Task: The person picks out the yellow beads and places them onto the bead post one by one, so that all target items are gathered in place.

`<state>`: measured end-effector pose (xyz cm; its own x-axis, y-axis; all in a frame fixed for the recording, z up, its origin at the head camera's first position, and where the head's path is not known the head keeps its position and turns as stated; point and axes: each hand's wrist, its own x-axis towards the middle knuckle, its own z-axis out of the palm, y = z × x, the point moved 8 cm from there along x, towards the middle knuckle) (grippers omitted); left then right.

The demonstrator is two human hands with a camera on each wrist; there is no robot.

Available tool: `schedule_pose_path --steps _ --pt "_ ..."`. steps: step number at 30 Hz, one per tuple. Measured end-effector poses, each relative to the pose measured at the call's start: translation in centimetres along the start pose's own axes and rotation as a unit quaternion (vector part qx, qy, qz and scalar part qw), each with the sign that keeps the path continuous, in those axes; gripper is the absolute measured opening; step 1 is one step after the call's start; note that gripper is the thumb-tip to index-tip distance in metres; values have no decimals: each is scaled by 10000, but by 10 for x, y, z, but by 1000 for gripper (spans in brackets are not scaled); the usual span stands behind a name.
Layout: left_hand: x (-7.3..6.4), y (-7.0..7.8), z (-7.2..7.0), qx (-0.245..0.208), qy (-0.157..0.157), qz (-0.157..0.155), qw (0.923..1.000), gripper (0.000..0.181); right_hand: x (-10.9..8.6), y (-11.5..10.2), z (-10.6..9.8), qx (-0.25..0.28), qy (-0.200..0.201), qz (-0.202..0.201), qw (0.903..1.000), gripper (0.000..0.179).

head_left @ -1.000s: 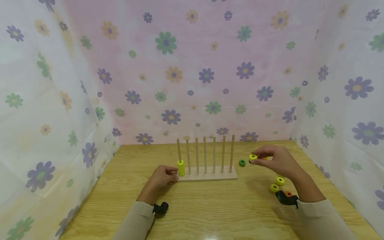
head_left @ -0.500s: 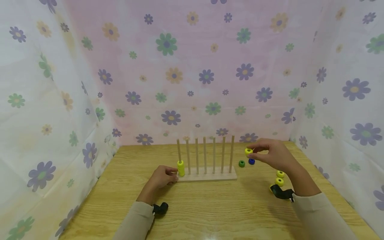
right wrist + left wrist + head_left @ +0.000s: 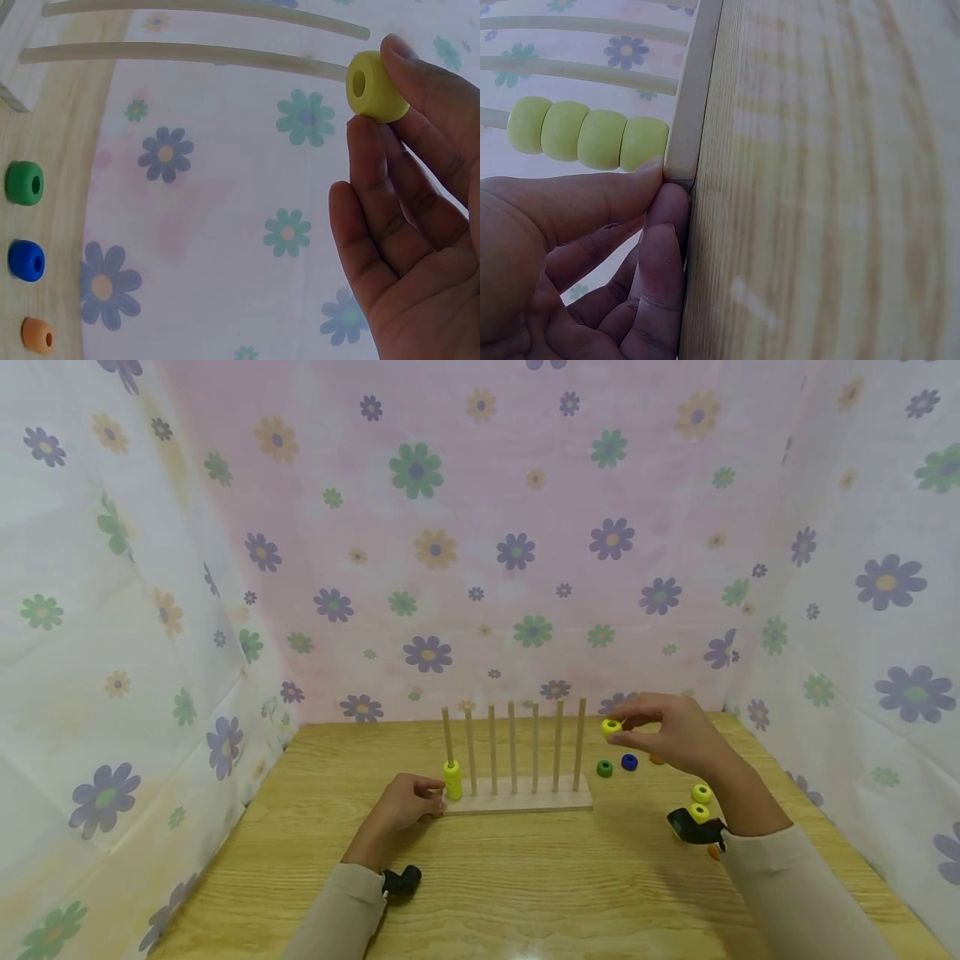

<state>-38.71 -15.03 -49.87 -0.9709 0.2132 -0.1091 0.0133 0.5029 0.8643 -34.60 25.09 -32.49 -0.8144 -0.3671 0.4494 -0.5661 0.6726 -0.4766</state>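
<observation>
A wooden peg rack [image 3: 517, 797] with several upright pegs stands on the table. Several yellow beads [image 3: 600, 135] are stacked on its leftmost peg, down against the base. My left hand [image 3: 407, 800] holds the left end of that base, thumb and fingertips at its corner [image 3: 681, 161]. In the air to the right of the rack, my right hand [image 3: 675, 735] pinches a yellow bead [image 3: 375, 86] between thumb and fingers. The bead's hole shows in the right wrist view. It hangs near the height of the peg tops.
A green bead [image 3: 604, 768], a blue bead [image 3: 629, 762] and an orange bead [image 3: 657, 759] lie right of the rack. Nearer me are two yellow beads [image 3: 701, 793] and another orange bead [image 3: 714, 852], partly hidden by the right wrist camera [image 3: 693, 827]. Flowered cloth [image 3: 480, 510] surrounds the table.
My right hand has lifted the yellow bead and carried it left toward the rack, uncovering the blue bead and the farther orange one. The left hand stays at the base.
</observation>
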Motion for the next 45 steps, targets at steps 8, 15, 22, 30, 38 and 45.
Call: schedule_pose_path --steps 8,15,22,30,38,45 --pt "1 -2 0 43 17 -9 10000 39 9 -9 -3 -192 158 -345 9991 30" --pt "1 -2 1 -28 3 35 10000 39 16 -17 -2 -86 141 -431 9989 29" --pt "-1 -1 2 -56 -32 48 10000 40 23 -28 1 161 200 -687 9973 30" --pt "-1 0 1 -53 -48 102 9999 41 34 -38 4 88 205 -795 9966 31" --pt "1 -1 0 27 21 46 10000 41 43 -51 6 90 179 -898 9958 32" --pt "0 1 0 53 16 133 9999 41 49 -57 10 114 75 -844 9963 31"
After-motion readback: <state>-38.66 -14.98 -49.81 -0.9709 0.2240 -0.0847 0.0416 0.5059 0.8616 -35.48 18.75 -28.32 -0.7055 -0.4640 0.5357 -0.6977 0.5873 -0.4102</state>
